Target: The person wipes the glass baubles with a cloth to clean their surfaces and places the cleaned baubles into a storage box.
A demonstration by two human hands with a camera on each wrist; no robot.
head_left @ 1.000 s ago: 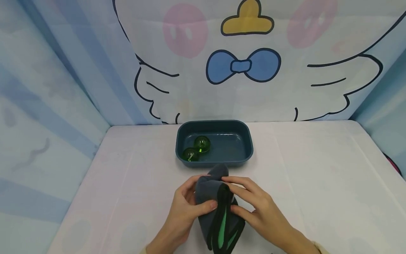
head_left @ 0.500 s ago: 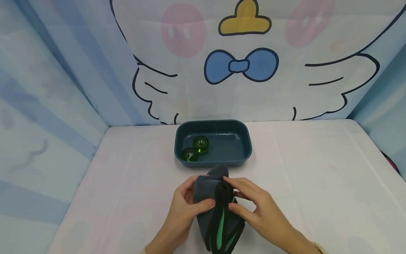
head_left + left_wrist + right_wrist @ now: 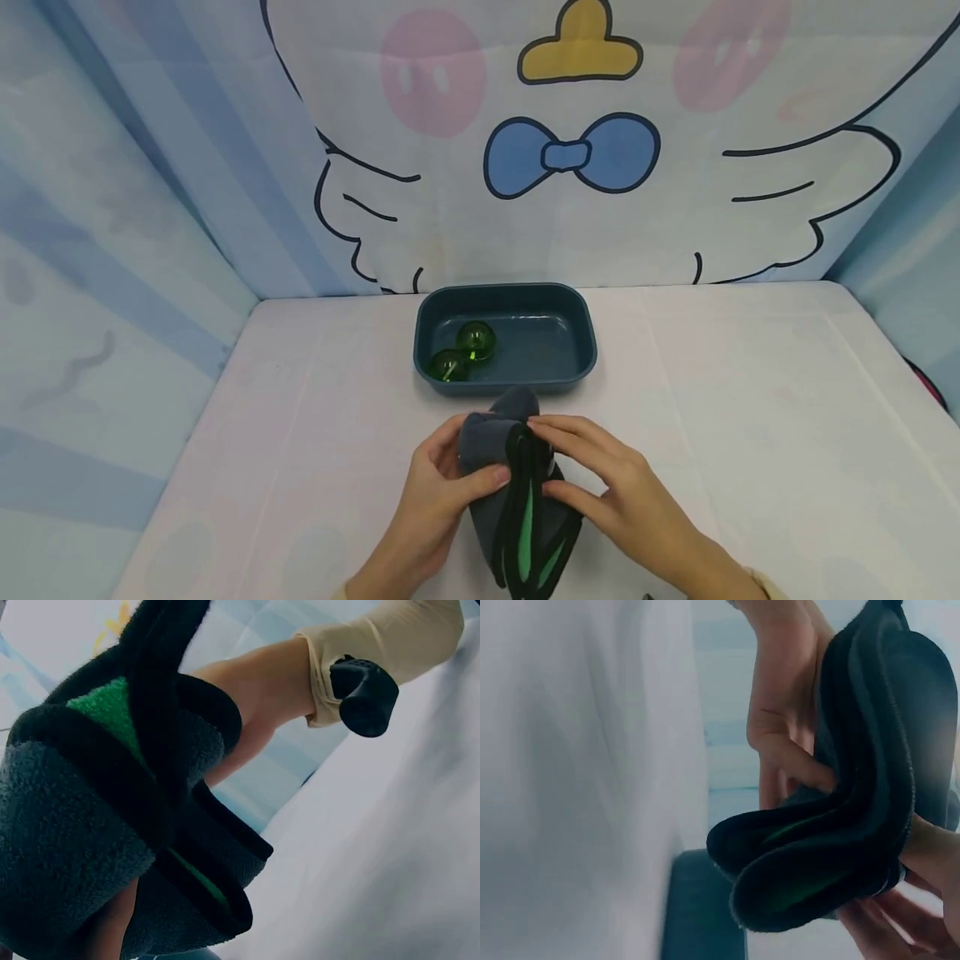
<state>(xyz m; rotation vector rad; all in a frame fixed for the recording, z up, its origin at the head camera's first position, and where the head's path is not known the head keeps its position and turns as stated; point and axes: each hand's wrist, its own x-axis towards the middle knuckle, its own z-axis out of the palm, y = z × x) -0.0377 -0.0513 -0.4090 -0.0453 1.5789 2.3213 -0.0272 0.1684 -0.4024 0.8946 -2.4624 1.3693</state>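
A folded grey cloth (image 3: 487, 442) with thick black edging and green lining hangs between both hands near the front of the table, in the head view. My left hand (image 3: 435, 496) grips its left side, thumb on the near face and fingers behind. On the right side, my right hand (image 3: 626, 483) pinches the black edge with thumb and fingertips. The left wrist view gives the fuzzy towelling (image 3: 67, 832) up close and hides most of the left hand. In the right wrist view the cloth's stacked folds (image 3: 862, 765) sit between the hands.
Just beyond the cloth stands a dark teal rectangular tub (image 3: 592, 333). Two clear green balls (image 3: 477, 340) lie in its left part. The table (image 3: 750, 417) has a pale cover, and a printed curtain (image 3: 570, 237) hangs behind it.
The right fingers have shifted slightly along the cloth's black edge, with the index and middle fingers spreading over its top again. The left hand keeps its hold; the tub and balls stay put.
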